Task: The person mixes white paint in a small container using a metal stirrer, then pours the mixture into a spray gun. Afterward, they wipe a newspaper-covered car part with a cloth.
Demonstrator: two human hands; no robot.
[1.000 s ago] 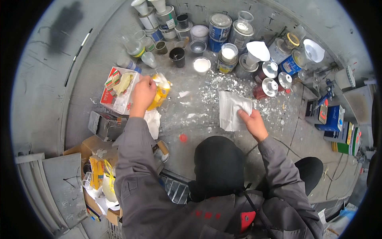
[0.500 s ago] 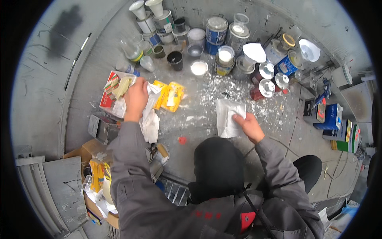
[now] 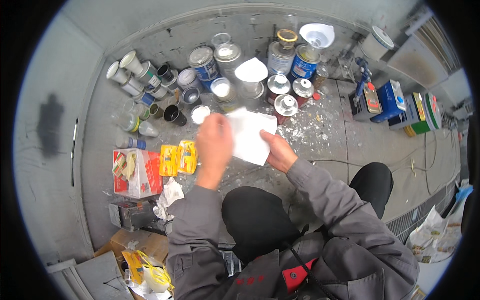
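Above the bench, a folded white sheet [image 3: 249, 137], paper or thin cloth, is pinched by its right edge in my right hand [image 3: 281, 151]; the thumb lies on top. My left hand [image 3: 215, 150] is at the sheet's left edge, smeared by motion, so its grip is unclear. Left of that hand lie yellow packets [image 3: 177, 159]. A crumpled white wipe [image 3: 170, 197] rests below them, beside a red and white box [image 3: 140, 175]. Just beyond my left hand is a small container of white material [image 3: 200, 114].
Paint cans [image 3: 201, 65], cups and a white paper funnel [image 3: 251, 70] line the back. Silver-topped cans [image 3: 286, 106] stand right of the sheet. Rectangular tins [image 3: 391, 101] are farther right, with a cable [image 3: 330, 160] on the floor. A cardboard box [image 3: 150, 242] of waste sits lower left.
My left hand has come from beside the red and white box to the sheet held in my right hand. The head view has shifted, so the surroundings sit differently.
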